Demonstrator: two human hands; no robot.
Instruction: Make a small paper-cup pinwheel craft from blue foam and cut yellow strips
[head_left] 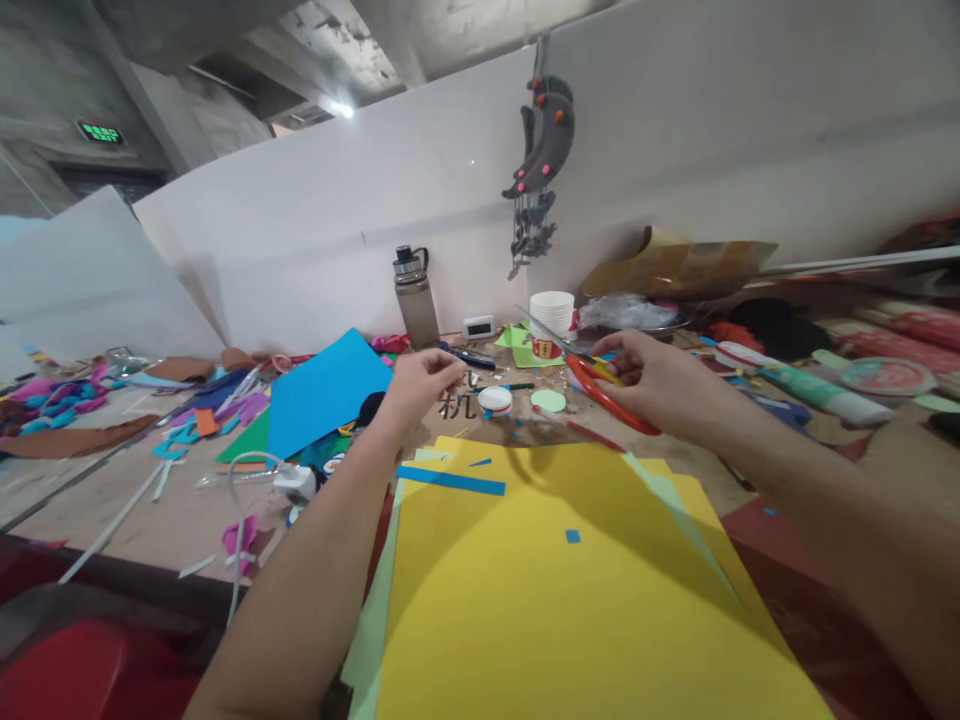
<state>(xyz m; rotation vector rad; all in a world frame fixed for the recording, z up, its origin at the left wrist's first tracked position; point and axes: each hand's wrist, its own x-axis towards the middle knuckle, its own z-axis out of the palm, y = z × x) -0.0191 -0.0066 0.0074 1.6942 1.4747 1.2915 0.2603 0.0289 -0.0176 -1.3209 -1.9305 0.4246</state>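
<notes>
The right hand (pixel 637 375) is grasping the scissors (pixel 586 378) by their orange handles, and they are hanging above the table (pixel 409 400), beyond the far edge of the yellow sheet (pixel 525 600), toward its right corner. The left hand (pixel 431 380) is pinching its fingertips together near the far left corner; I cannot tell whether something small is sitting between them. The scissors are probably feeling light and stiff, with smooth handles, so the loops are offering the safe hold, not the blades. The blue strip (pixel 451 481), lying at the sheet's far left corner, is looking thin and bendable, better taken by one end. Near the table's far edge, a see-through bottle (pixel 416 300) is standing left of white cups (pixel 552 312), seemingly nested. A small white dish (pixel 496 401) is resting nearer; its contents are staying unclear.
</notes>
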